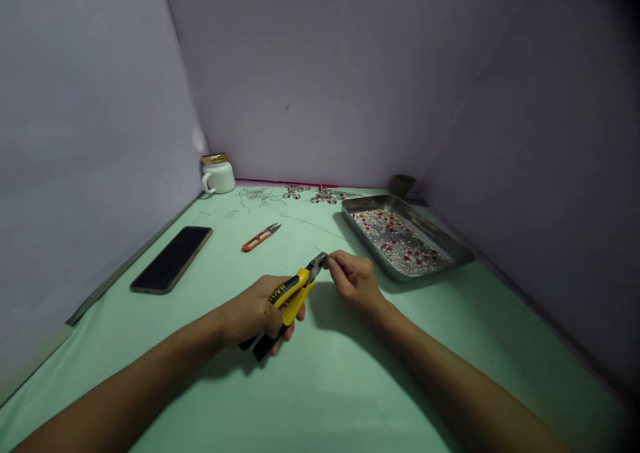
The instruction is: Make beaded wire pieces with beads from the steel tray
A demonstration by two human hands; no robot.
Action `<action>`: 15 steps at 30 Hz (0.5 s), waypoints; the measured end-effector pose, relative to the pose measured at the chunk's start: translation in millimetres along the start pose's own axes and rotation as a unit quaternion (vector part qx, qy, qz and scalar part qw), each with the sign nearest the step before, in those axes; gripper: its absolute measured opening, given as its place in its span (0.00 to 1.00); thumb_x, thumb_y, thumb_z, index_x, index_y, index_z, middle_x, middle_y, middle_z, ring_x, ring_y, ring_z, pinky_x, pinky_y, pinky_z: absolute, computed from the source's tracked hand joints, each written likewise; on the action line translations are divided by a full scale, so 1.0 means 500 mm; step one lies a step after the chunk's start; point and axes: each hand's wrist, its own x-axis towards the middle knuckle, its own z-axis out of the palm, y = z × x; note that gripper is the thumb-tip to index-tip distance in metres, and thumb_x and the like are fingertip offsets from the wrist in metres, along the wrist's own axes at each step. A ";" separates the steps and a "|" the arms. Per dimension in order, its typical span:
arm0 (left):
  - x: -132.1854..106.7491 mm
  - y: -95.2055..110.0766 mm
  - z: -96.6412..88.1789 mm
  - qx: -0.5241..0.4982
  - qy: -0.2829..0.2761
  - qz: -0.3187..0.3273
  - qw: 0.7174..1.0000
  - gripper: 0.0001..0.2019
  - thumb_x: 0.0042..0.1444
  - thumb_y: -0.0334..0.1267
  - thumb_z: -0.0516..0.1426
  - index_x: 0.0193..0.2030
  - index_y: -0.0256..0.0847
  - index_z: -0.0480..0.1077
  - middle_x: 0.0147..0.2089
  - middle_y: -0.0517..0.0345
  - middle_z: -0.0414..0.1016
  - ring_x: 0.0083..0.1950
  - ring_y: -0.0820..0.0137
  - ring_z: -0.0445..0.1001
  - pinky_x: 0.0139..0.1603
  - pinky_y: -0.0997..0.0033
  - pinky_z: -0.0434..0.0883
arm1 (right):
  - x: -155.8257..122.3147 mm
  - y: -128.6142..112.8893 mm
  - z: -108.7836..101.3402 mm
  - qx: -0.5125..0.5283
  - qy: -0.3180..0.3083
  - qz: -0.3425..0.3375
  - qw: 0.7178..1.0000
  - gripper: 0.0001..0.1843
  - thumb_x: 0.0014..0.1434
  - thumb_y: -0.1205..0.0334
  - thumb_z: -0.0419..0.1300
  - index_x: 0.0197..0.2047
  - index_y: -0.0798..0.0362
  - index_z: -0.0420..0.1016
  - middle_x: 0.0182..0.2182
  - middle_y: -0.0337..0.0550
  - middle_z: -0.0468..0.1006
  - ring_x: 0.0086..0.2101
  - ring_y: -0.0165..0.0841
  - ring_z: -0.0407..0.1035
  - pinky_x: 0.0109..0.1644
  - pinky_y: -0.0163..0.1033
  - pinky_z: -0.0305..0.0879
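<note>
Wrapped round the yellow-and-black handles of a pair of pliers (299,293) is my left hand (255,313). The jaws point up and to the right, at the fingertips of my right hand (356,281). Those fingers pinch the end of a thin wire (318,249), which passes by the jaws; a short piece of it sticks out on the far side. Whether the jaws are closed on the wire is too small to tell. Thread snips (261,238) with an orange handle lie on the table beyond my left hand.
A metal tray (400,276) of red and clear beads stands at the right. Beaded pieces (325,195) and loose wires (260,195) lie at the back. A phone (173,260) and a white mug (219,177) are on the left. Pale walls enclose the green-covered table (320,400).
</note>
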 end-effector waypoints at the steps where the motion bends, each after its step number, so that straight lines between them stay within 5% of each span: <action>1: 0.000 0.000 -0.003 -0.013 -0.016 -0.002 1.000 0.20 0.27 0.28 0.47 0.33 0.39 0.60 0.24 0.60 0.66 0.19 0.71 0.65 0.18 0.70 0.63 | 0.001 0.000 0.000 -0.004 -0.004 0.004 1.000 0.12 0.58 0.65 0.49 0.25 0.54 0.67 0.16 0.34 0.59 0.19 0.27 0.54 0.25 0.33 0.52; 5: 0.001 -0.004 -0.002 0.160 0.065 0.028 0.984 0.19 0.31 0.26 0.49 0.36 0.39 0.61 0.28 0.58 0.67 0.27 0.68 0.68 0.25 0.68 0.66 | 0.006 -0.003 -0.001 -0.008 -0.026 0.045 0.999 0.12 0.56 0.64 0.50 0.23 0.54 0.67 0.15 0.33 0.59 0.19 0.27 0.53 0.24 0.33 0.50; 8: 0.005 -0.012 0.011 0.403 0.184 0.060 0.895 0.30 0.37 0.24 0.50 0.52 0.40 0.58 0.41 0.50 0.69 0.37 0.62 0.69 0.37 0.61 0.67 | 0.011 -0.005 0.001 0.017 -0.032 0.103 0.994 0.13 0.55 0.62 0.49 0.22 0.54 0.68 0.15 0.34 0.59 0.19 0.28 0.54 0.24 0.33 0.50; 11: 0.014 -0.019 0.023 0.542 0.232 0.032 0.807 0.38 0.40 0.23 0.50 0.63 0.37 0.45 0.49 0.42 0.66 0.42 0.57 0.68 0.38 0.59 0.67 | 0.017 -0.006 0.002 0.055 -0.031 0.154 0.986 0.14 0.54 0.60 0.50 0.21 0.54 0.69 0.14 0.34 0.59 0.19 0.28 0.54 0.23 0.33 0.49; 13: 0.021 -0.023 0.027 0.581 0.247 0.026 0.775 0.39 0.42 0.23 0.49 0.63 0.35 0.43 0.50 0.41 0.65 0.45 0.56 0.67 0.37 0.60 0.66 | 0.020 -0.006 0.002 0.077 -0.024 0.166 0.983 0.13 0.53 0.60 0.50 0.22 0.54 0.70 0.13 0.33 0.58 0.18 0.28 0.54 0.22 0.33 0.49; 15: 0.024 -0.024 0.026 0.582 0.254 0.031 0.772 0.39 0.42 0.23 0.49 0.64 0.36 0.42 0.50 0.41 0.64 0.45 0.56 0.66 0.37 0.60 0.66 | 0.020 -0.004 0.002 0.085 -0.015 0.163 0.983 0.13 0.53 0.60 0.50 0.22 0.54 0.69 0.13 0.32 0.57 0.18 0.28 0.53 0.22 0.33 0.49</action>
